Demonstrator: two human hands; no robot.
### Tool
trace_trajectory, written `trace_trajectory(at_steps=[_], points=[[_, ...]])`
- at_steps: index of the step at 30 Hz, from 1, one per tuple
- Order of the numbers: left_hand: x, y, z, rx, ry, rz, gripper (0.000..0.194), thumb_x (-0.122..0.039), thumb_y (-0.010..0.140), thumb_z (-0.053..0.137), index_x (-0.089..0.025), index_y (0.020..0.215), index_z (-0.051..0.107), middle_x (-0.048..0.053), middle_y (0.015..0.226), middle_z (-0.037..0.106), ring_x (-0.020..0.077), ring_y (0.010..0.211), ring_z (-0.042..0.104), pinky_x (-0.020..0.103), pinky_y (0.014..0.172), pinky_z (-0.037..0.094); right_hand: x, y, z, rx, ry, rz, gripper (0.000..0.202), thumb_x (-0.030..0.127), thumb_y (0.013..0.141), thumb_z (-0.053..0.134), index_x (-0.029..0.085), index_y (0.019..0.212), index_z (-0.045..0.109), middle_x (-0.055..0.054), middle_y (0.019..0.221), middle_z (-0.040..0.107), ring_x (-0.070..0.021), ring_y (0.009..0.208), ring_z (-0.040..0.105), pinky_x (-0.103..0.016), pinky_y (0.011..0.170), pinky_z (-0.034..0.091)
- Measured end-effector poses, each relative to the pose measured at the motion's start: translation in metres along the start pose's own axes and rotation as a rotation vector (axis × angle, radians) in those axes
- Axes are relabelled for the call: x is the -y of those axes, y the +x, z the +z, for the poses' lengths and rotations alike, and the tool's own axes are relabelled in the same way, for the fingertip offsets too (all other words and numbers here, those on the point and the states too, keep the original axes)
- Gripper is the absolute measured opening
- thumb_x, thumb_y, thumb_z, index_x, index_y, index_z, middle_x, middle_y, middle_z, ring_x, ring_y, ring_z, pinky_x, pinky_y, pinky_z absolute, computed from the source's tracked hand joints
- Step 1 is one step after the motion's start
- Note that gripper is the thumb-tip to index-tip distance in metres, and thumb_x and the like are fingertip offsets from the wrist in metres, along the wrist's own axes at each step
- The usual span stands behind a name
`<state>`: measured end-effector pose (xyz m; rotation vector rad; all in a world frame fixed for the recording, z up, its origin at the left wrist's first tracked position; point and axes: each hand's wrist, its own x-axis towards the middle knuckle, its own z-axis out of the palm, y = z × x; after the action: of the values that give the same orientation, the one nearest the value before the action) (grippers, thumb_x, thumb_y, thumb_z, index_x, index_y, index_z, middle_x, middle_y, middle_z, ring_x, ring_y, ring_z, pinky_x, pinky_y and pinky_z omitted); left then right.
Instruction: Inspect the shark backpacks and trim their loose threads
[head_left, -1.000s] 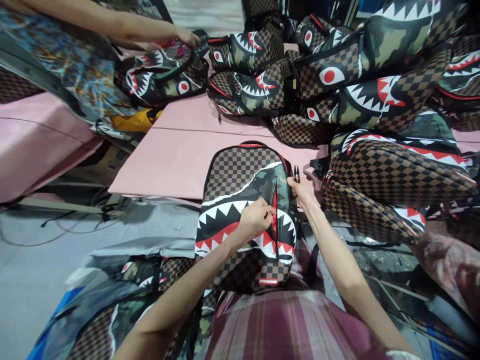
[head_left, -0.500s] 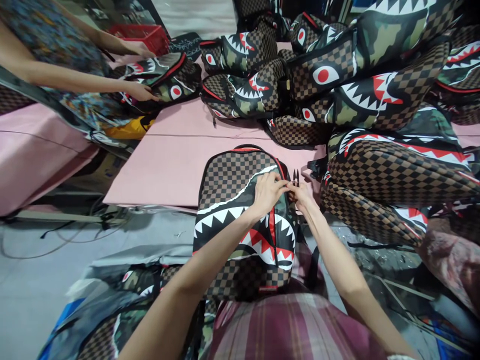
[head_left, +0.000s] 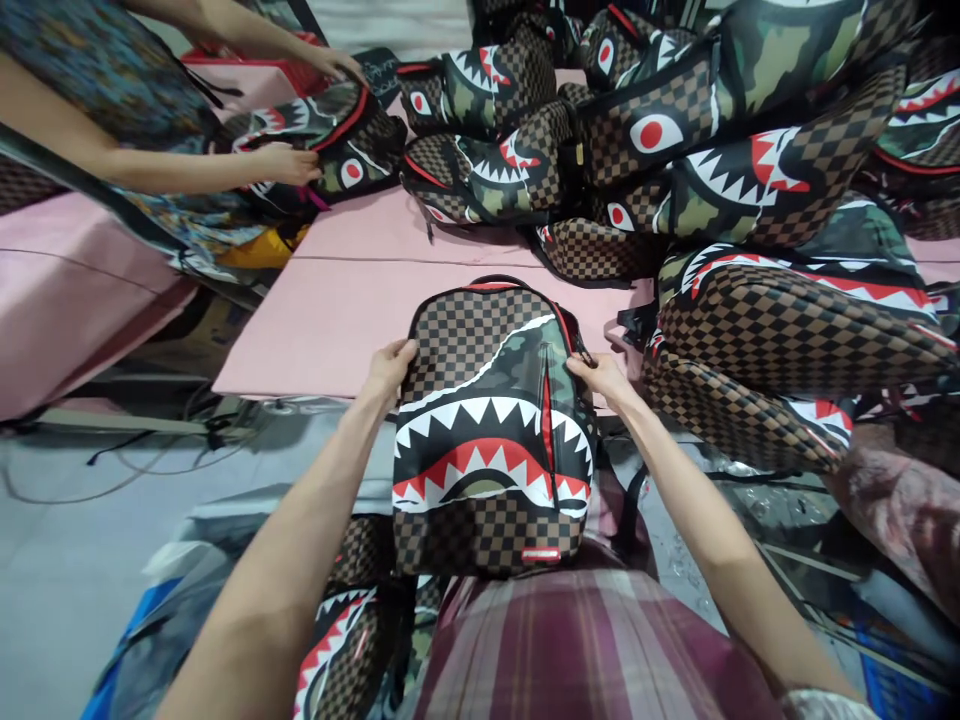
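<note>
A backpack (head_left: 480, 400) with brown-and-black checks, a camouflage patch and a toothed shark mouth leans upright at the table's near edge, its front facing me. My left hand (head_left: 391, 365) is closed on its upper left edge. On the opposite side my right hand (head_left: 600, 374) pinches the right edge near the red-trimmed zipper. Small dark thread snips (head_left: 583, 350) stick up from the right hand, partly hidden by the fingers. A short red opening (head_left: 547, 420) with a dark zipper runs down the right half of the front.
Similar backpacks are piled on the pink table (head_left: 300, 330) at the back and right, one checked backpack (head_left: 810, 330) close to my right arm. At the far left a co-worker's hands (head_left: 289, 163) handle another backpack (head_left: 349, 150). More bags (head_left: 345, 620) lie below at left.
My left hand has left the zipper side and moved left to the backpack's other edge. The right hand stays on the right edge, the snips now tilted lower. The co-worker's far hand has moved up.
</note>
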<state>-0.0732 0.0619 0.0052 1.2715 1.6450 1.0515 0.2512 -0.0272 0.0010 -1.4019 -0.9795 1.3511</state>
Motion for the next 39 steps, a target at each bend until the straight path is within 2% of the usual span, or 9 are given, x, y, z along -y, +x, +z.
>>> trace_trajectory(at_steps=[2,5,9,13,16,18,22,27,39], points=[[-0.004,-0.003,0.002,0.018,-0.173,-0.068,0.025,-0.026,0.068,0.06,-0.011,0.088,0.059,0.004,0.073,0.063,0.0159,0.068,0.06,0.032,0.069,0.05,0.016,0.011,0.005,-0.084,0.041,-0.054,0.034,0.042,0.056,0.072,0.015,0.067,0.056,0.008,0.049,0.039,-0.0044,0.043,0.029,-0.02,0.041,0.022],[-0.022,-0.02,-0.003,0.036,-0.38,0.022,0.034,-0.02,0.059,0.067,-0.015,0.091,0.056,-0.001,0.078,0.063,0.0111,0.071,0.059,0.027,0.072,0.049,0.046,0.022,0.009,-0.166,0.098,-0.176,0.033,0.036,0.053,0.075,0.015,0.073,0.06,0.007,0.052,0.043,-0.0045,0.045,0.034,-0.018,0.041,0.025],[-0.03,-0.048,-0.041,0.184,-0.443,0.151,0.042,-0.016,0.054,0.073,-0.016,0.093,0.055,-0.004,0.085,0.062,0.0088,0.082,0.056,0.028,0.083,0.045,0.069,-0.003,0.008,-0.109,0.042,-0.366,0.028,0.03,0.056,0.076,0.016,0.078,0.066,0.003,0.065,0.057,-0.0089,0.056,0.05,-0.021,0.049,0.039],[-0.005,-0.087,-0.076,0.264,-0.233,0.284,0.015,-0.022,0.063,0.07,-0.015,0.065,0.058,-0.005,0.077,0.063,0.0131,0.086,0.057,0.04,0.091,0.041,0.052,-0.063,-0.001,0.033,-0.121,-0.409,0.014,0.028,0.058,0.077,0.019,0.064,0.068,-0.002,0.074,0.065,-0.0178,0.074,0.061,-0.033,0.068,0.05],[0.013,-0.114,-0.082,0.319,-0.026,0.382,0.022,-0.026,0.072,0.062,-0.016,0.052,0.058,-0.002,0.079,0.063,0.0177,0.098,0.055,0.046,0.099,0.035,0.032,-0.099,-0.009,0.165,-0.23,-0.351,0.009,0.028,0.06,0.077,0.022,0.065,0.071,-0.004,0.079,0.068,-0.0197,0.076,0.063,-0.036,0.072,0.051],[0.019,-0.123,-0.079,0.297,0.02,0.416,0.024,-0.023,0.073,0.057,-0.017,0.051,0.059,-0.001,0.079,0.063,0.0179,0.098,0.056,0.046,0.099,0.036,0.022,-0.111,-0.012,0.208,-0.275,-0.335,0.008,0.028,0.063,0.075,0.024,0.069,0.073,-0.004,0.081,0.069,-0.0194,0.076,0.063,-0.035,0.071,0.052],[0.023,-0.124,-0.073,0.243,0.055,0.469,0.026,-0.012,0.07,0.048,-0.02,0.048,0.057,0.0,0.076,0.064,0.0186,0.096,0.059,0.044,0.096,0.041,0.015,-0.118,-0.014,0.257,-0.348,-0.36,0.008,0.03,0.066,0.074,0.024,0.073,0.074,-0.004,0.086,0.07,-0.0197,0.08,0.064,-0.035,0.074,0.052],[0.032,-0.124,-0.074,0.232,0.102,0.489,0.026,-0.008,0.067,0.046,-0.022,0.048,0.057,0.002,0.077,0.066,0.0197,0.099,0.059,0.039,0.095,0.043,0.006,-0.127,-0.012,0.326,-0.379,-0.315,0.012,0.032,0.07,0.071,0.022,0.075,0.074,-0.005,0.088,0.07,-0.0173,0.08,0.064,-0.029,0.072,0.053],[0.04,-0.127,-0.077,0.277,0.091,0.489,0.032,-0.017,0.076,0.045,-0.019,0.047,0.057,0.006,0.081,0.067,0.0185,0.102,0.057,0.039,0.095,0.043,-0.019,-0.137,-0.017,0.375,-0.396,-0.34,0.01,0.029,0.077,0.066,0.023,0.079,0.074,-0.007,0.09,0.07,-0.0179,0.081,0.066,-0.028,0.071,0.054]])
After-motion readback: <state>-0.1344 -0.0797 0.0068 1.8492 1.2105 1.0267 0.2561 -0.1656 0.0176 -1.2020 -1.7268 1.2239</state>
